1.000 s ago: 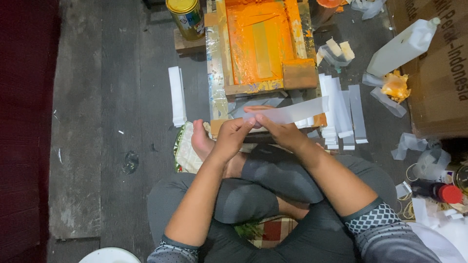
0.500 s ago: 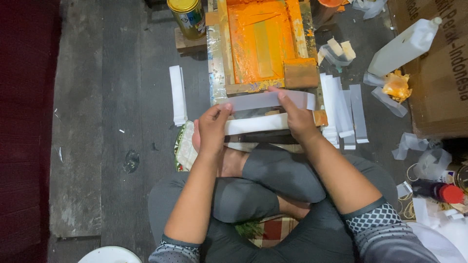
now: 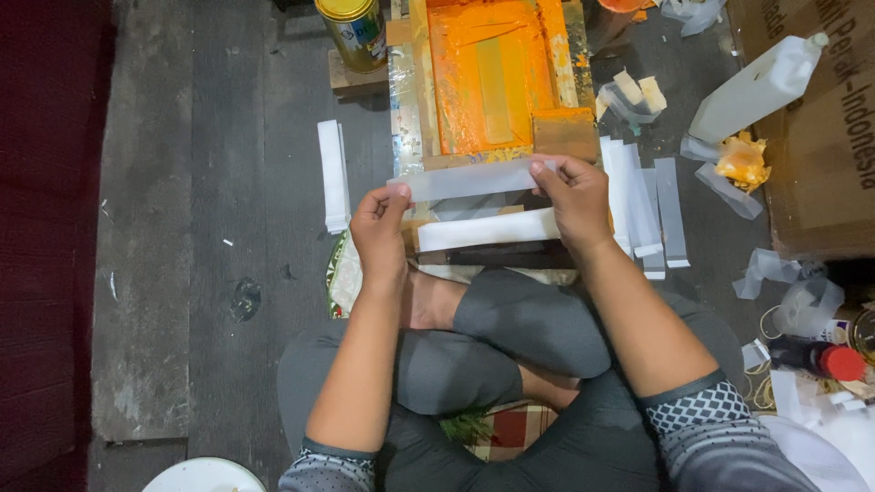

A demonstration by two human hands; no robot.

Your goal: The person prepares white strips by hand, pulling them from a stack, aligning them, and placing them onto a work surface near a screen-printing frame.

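Note:
I sit cross-legged on a dark wooden floor. My left hand (image 3: pixel 381 239) pinches the left end of a long translucent plastic strip (image 3: pixel 469 179), and my right hand (image 3: pixel 574 199) pinches its right end, holding it flat and level just below an orange-stained screen-printing frame (image 3: pixel 492 77). Under the held strip, a white strip (image 3: pixel 488 230) lies on a dark board (image 3: pixel 497 258) in front of my knees. A wooden squeegee block (image 3: pixel 565 134) rests at the frame's lower right corner.
A stack of white strips (image 3: pixel 333 175) lies to the left, several more (image 3: pixel 643 205) to the right. A yellow tin (image 3: pixel 354 32) stands at the top, a white plastic bottle (image 3: pixel 756 87) on a cardboard box (image 3: pixel 820 137) at right. Bottles and scraps (image 3: pixel 811 351) crowd the lower right.
Both hands have lifted the translucent strip away from my lap and moved it forward and up toward the lower edge of the frame, spreading it out flat between them.

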